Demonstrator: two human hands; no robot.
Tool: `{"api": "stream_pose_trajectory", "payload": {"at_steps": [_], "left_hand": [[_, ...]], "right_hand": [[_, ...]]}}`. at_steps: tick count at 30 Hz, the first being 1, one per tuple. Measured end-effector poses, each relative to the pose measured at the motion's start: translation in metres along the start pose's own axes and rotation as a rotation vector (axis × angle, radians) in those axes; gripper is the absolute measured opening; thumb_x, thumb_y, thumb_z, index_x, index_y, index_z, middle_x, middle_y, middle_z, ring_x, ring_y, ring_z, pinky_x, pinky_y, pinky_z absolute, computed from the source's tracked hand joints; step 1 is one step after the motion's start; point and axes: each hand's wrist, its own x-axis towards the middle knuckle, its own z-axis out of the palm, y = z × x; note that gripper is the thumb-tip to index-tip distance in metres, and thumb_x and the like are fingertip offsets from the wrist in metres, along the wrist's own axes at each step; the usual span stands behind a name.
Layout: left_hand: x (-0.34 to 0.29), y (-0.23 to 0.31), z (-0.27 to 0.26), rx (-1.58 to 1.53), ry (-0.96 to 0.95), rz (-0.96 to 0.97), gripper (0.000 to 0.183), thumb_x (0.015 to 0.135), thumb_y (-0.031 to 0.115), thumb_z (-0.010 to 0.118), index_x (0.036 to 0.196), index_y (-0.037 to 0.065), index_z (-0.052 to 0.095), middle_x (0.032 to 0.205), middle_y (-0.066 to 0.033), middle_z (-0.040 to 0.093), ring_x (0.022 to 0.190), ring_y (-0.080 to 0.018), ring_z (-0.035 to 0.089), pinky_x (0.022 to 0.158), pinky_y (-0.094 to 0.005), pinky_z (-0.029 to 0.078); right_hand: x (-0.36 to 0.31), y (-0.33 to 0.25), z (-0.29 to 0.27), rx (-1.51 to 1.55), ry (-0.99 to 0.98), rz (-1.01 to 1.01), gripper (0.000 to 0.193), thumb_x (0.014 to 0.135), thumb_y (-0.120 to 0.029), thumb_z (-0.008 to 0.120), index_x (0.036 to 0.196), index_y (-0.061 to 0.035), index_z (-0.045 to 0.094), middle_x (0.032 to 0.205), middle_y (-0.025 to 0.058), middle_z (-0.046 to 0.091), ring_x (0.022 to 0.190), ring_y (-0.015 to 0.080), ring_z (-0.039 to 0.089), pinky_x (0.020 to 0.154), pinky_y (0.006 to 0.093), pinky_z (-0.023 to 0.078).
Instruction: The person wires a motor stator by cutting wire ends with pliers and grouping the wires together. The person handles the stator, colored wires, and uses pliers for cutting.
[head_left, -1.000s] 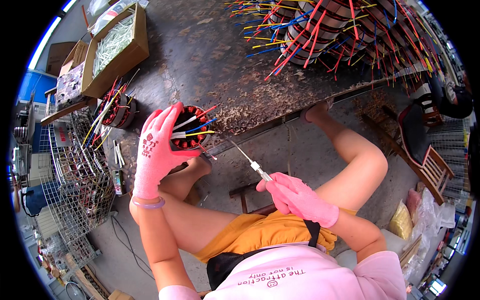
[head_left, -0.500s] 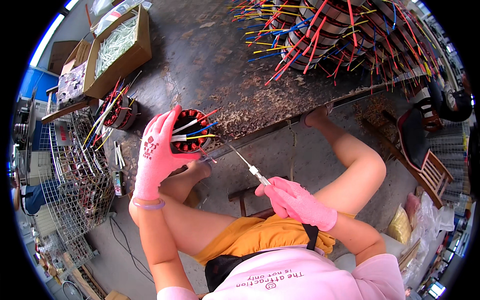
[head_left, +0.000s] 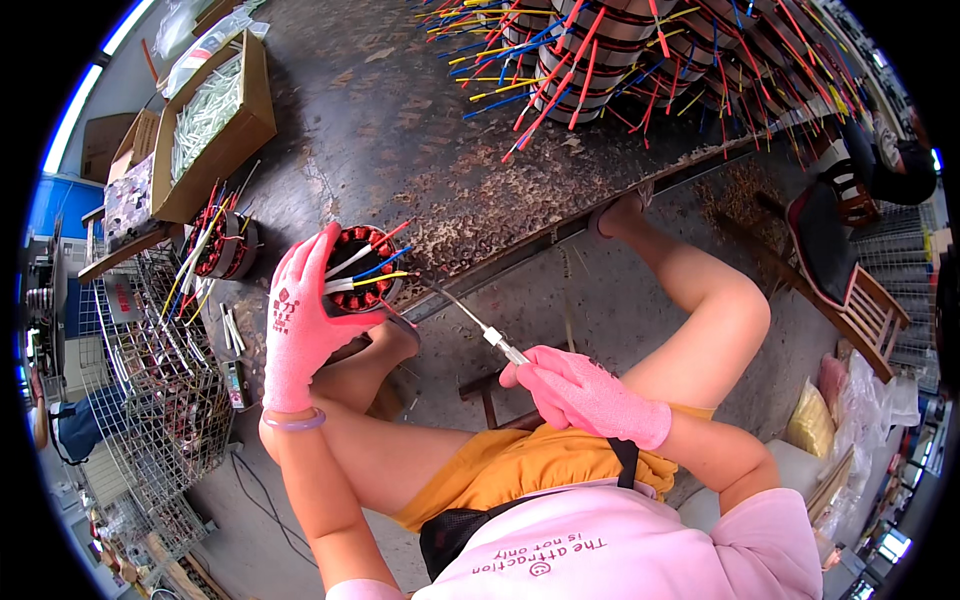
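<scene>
My left hand (head_left: 298,330), in a pink knit glove, is closed around the left side of a motor stator (head_left: 368,296) at the table's near edge. Red windings line the stator's ring, and red, blue, yellow and white-sleeved leads stick out of it to the right. My right hand (head_left: 592,396), gloved the same way, is wrapped round the handle of a thin-shafted hand tool (head_left: 494,337) with a white collar. The tool's metal shaft points up and left, its tip close to the stator's right side. Whether the tip touches the stator I cannot tell.
Another wired stator (head_left: 228,250) stands left of my left hand. Behind it sits a cardboard box (head_left: 245,120) of white sleeves. Stacked stators (head_left: 580,85) with projecting leads fill the table's far right. A wire rack (head_left: 150,400) stands at left, a wooden chair (head_left: 835,260) at right.
The whole view has shifted slightly, so the table's things appear farther left. Both hands keep their holds, and the tool's tip stays near the stator's right side.
</scene>
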Motion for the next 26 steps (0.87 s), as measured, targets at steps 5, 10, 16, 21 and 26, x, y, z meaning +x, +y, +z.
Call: {"api": "stream_pose_trajectory", "payload": {"at_steps": [5, 10, 16, 21, 26], "left_hand": [[-0.0007, -0.0008, 0.0002, 0.017, 0.006, 0.006, 0.099, 0.054, 0.016, 0.090, 0.144, 0.006, 0.050, 0.133, -0.0163, 0.059, 0.125, -0.0352, 0.054, 0.109, -0.0444, 0.042], [-0.0010, -0.0012, 0.0004, 0.023, 0.008, 0.005, 0.098, 0.055, 0.017, 0.090, 0.144, 0.006, 0.051, 0.133, -0.0163, 0.059, 0.126, -0.0353, 0.053, 0.109, -0.0444, 0.042], [-0.0004, -0.0020, 0.0004, 0.016, 0.005, 0.007, 0.099, 0.055, 0.018, 0.090, 0.144, 0.005, 0.050, 0.133, -0.0164, 0.059, 0.126, -0.0352, 0.053, 0.110, -0.0445, 0.041], [-0.0011, -0.0038, 0.0011, 0.017, 0.003, 0.005, 0.099, 0.054, 0.019, 0.090, 0.144, 0.005, 0.050, 0.134, -0.0164, 0.059, 0.126, -0.0353, 0.053, 0.110, -0.0446, 0.041], [-0.0011, -0.0035, 0.0007, 0.018, 0.004, 0.013, 0.100, 0.054, 0.020, 0.091, 0.145, 0.005, 0.050, 0.134, -0.0167, 0.059, 0.127, -0.0351, 0.053, 0.110, -0.0448, 0.041]], "right_hand": [[0.0017, 0.0019, 0.0003, -0.020, 0.013, 0.001, 0.032, 0.106, -0.032, 0.050, 0.110, -0.0030, 0.062, 0.065, -0.0010, 0.050, 0.056, 0.0065, 0.044, 0.056, 0.0258, 0.039], [0.0020, 0.0017, 0.0007, -0.026, 0.014, -0.003, 0.032, 0.106, -0.032, 0.050, 0.110, -0.0036, 0.062, 0.065, -0.0008, 0.050, 0.056, 0.0069, 0.044, 0.056, 0.0266, 0.039], [0.0011, 0.0028, 0.0007, -0.025, 0.024, 0.009, 0.031, 0.106, -0.032, 0.050, 0.110, -0.0037, 0.062, 0.066, -0.0010, 0.050, 0.056, 0.0072, 0.045, 0.056, 0.0268, 0.039], [0.0015, 0.0028, 0.0002, -0.030, 0.007, -0.019, 0.031, 0.106, -0.032, 0.050, 0.111, -0.0033, 0.062, 0.065, -0.0012, 0.049, 0.056, 0.0072, 0.044, 0.055, 0.0267, 0.039], [0.0016, 0.0034, -0.0003, 0.029, -0.008, 0.026, 0.033, 0.107, -0.034, 0.049, 0.113, -0.0041, 0.062, 0.066, -0.0017, 0.049, 0.057, 0.0079, 0.044, 0.056, 0.0265, 0.039]]}}
